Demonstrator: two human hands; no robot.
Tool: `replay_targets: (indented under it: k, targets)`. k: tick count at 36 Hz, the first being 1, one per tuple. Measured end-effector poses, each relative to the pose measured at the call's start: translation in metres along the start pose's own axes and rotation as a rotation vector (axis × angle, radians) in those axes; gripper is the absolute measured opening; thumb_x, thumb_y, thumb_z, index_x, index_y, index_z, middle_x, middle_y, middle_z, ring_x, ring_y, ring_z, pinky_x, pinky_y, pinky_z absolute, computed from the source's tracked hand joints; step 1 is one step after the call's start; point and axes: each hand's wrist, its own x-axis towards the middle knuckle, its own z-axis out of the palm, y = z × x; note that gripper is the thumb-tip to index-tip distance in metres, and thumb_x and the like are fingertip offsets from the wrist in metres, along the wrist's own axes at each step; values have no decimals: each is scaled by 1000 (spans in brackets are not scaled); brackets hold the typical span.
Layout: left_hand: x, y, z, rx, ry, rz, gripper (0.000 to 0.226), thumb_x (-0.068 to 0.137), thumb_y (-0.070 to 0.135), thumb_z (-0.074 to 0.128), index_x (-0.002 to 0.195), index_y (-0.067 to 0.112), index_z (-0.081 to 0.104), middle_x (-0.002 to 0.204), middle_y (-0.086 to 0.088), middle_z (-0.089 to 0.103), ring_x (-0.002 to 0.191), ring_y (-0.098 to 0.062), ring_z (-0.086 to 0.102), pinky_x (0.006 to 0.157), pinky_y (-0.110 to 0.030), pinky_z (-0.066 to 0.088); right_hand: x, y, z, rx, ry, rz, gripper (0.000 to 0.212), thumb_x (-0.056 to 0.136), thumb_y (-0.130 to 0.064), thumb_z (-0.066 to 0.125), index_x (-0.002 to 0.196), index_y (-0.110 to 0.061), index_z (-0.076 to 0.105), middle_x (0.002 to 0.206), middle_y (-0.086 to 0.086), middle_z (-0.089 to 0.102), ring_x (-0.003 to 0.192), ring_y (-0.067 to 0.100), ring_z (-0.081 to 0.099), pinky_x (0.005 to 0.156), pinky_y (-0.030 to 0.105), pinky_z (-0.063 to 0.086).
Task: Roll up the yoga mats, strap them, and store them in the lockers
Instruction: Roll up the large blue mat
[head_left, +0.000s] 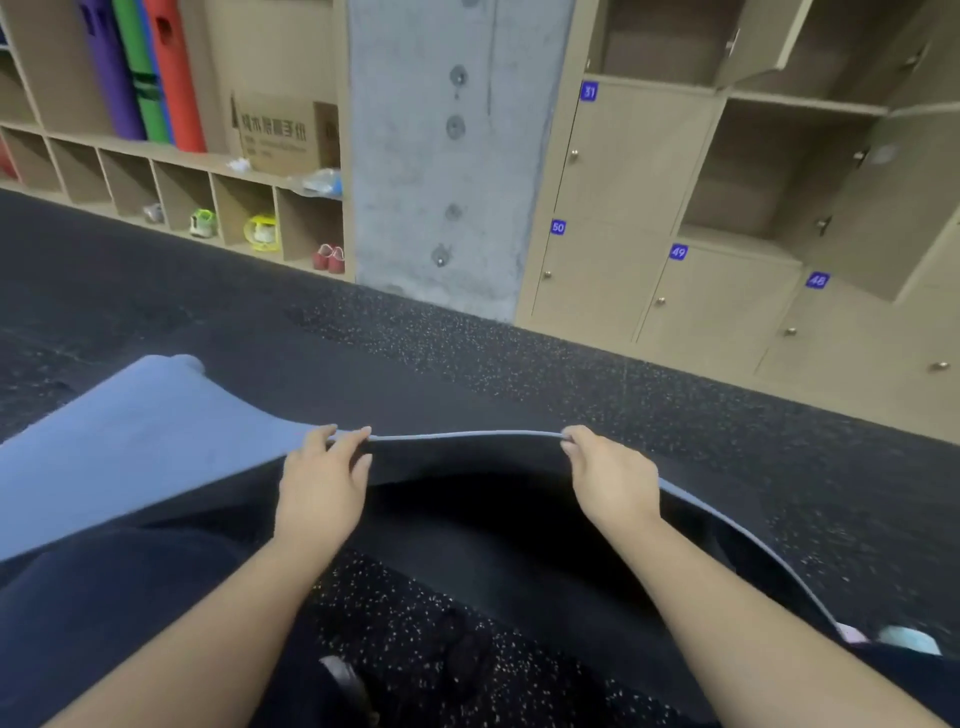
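Covering the room: dark speckled rubber floor (467, 343), tan wooden numbered lockers (613, 208) beyond (some doors open). Left hand (322, 483) and right hand (613, 478), well apart, each pinching the lifted edge of the blue-grey foam yoga mat (130, 441). Mat's underside in shadow, right end cut off.

blue mat (130, 441), seemingly black underside, dark speckled floor (467, 364), beige lockers (613, 171)
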Motion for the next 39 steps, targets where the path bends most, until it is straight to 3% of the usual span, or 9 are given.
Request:
replay_targets:
  k: [6, 11, 17, 20, 26, 31, 33, 36, 39]
  targets:
    - [5, -4, -33, -113, -50, 51, 60, 94, 23, 58, 148, 28, 32, 159, -12, 9, 140, -31, 29, 116, -54, 22, 5, -29, -31, 107, 61, 68, 33, 107, -33, 28, 128, -26, 52, 101, 1, 69, 90, 26, 61, 64, 33, 31]
    - [19, -7, -54, -175, -79, 29, 80, 94, 25, 58, 153, 34, 6, 161, -3, -12, 134, -32, 39, 117, -57, 16, 18, -57, -54, 150, 107, 15, 32, 107, -34, 29, 127, -27, 52, 103, 1, 69, 93, 27, 62, 66, 34, 35]
    - [25, -21, -70, -228, 75, 4, 80, 94, 17, 58, 154, 27, 7, 160, -6, 5, 140, -29, 31, 109, -45, 34, 36, -91, -75, 281, 164, -20, 32, 106, -32, 33, 126, -24, 56, 109, 5, 69, 100, 31, 61, 73, 36, 41]
    - [20, -28, -69, -277, 18, -22, 78, 95, 24, 56, 153, 35, 5, 159, -7, 8, 139, -26, 33, 102, -43, 38, 39, -101, -72, 364, 143, -3, 31, 105, -32, 34, 124, -22, 57, 111, 6, 68, 102, 33, 60, 81, 38, 45]
    - [-13, 13, -59, -252, -121, 290, 69, 88, 47, 61, 148, 36, 29, 160, 9, -7, 143, -19, 26, 110, -39, 37, 34, -121, -54, 423, 73, -39, 30, 105, -27, 37, 126, -21, 57, 114, 5, 68, 104, 30, 60, 82, 37, 46]
    - [-28, 49, -39, -102, -100, 459, 84, 86, 45, 67, 151, 36, 15, 161, -2, -11, 148, -28, 11, 114, -52, 29, 33, -130, -48, 521, 9, -101, 29, 103, -21, 42, 128, -20, 58, 117, 3, 66, 109, 23, 60, 95, 39, 47]
    - [-21, 50, -40, -104, 36, 435, 89, 81, 35, 74, 150, 34, 17, 161, -12, 4, 140, -33, 33, 103, -52, 43, 33, -125, -47, 530, 6, -114, 28, 103, -21, 44, 127, -20, 59, 117, 2, 67, 109, 22, 60, 91, 35, 45]
    - [-2, 50, -50, -112, 126, 402, 86, 87, 27, 69, 152, 36, 13, 160, -8, 10, 88, -24, 66, 62, -30, 50, 30, -120, -44, 532, 11, -132, 27, 103, -22, 46, 125, -21, 60, 115, 3, 68, 107, 23, 61, 85, 33, 46]
    - [18, 59, -51, -130, 9, 468, 73, 96, 22, 56, 151, 39, 13, 161, 2, 12, 110, -20, 59, 75, -31, 52, 22, -118, -37, 540, 18, -147, 28, 102, -21, 46, 128, -20, 59, 114, 6, 69, 105, 26, 63, 88, 40, 49]
